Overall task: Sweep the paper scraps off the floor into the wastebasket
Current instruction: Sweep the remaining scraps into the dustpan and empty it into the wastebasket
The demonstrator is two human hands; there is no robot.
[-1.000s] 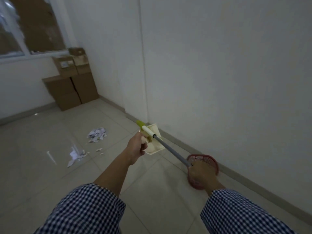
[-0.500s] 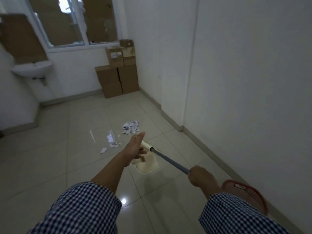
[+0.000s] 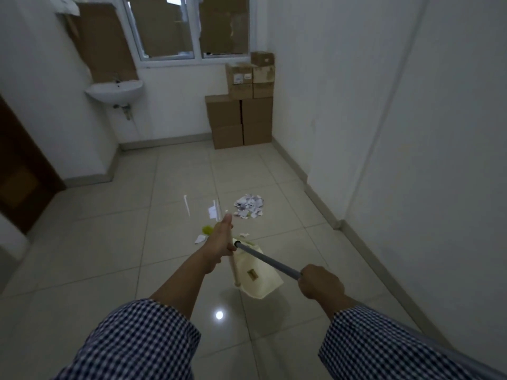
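Head view, only view available.

Step in hand: approach. Sweeping has not begun. I judge the tools are being carried toward the litter.

Hands: my left hand [image 3: 219, 242] is clenched round the far end of the grey pole [image 3: 270, 261], forefinger stretched forward. A cream stick [image 3: 234, 270] hangs below that hand, though I cannot tell whether the fingers hold it too. My right hand [image 3: 321, 281] is clenched round the near end of the same pole. A yellow-green tip [image 3: 207, 229] shows beyond the left hand. It is too blurred to tell whether it is bristle or a cap.

Task's things: the paper scraps [image 3: 248, 209] lie on the floor [image 3: 109, 242] ahead, near the right-hand wall and beyond the left hand. The cream dustpan [image 3: 263, 282] hangs under the pole, between the hands, apparently clear of the floor. The wastebasket is not in view.

Next move, as I judge it: step nearer, set the dustpan down just beside the heap, and free one hand to work the pole. The strays need drawing in first.

Count:
- hands: two
- pole: one
- dustpan: one
- scrap heap: one
- stray scraps [image 3: 200, 238]: two near the left hand, and a third pale patch that may be only a reflection
- cardboard boxes [image 3: 241, 119]: at least seven, stacked in the far corner, seams unclear
- wall sink [image 3: 113, 90]: one
- window [image 3: 192, 26]: one
- brown door [image 3: 16, 174]: one, at the left edge
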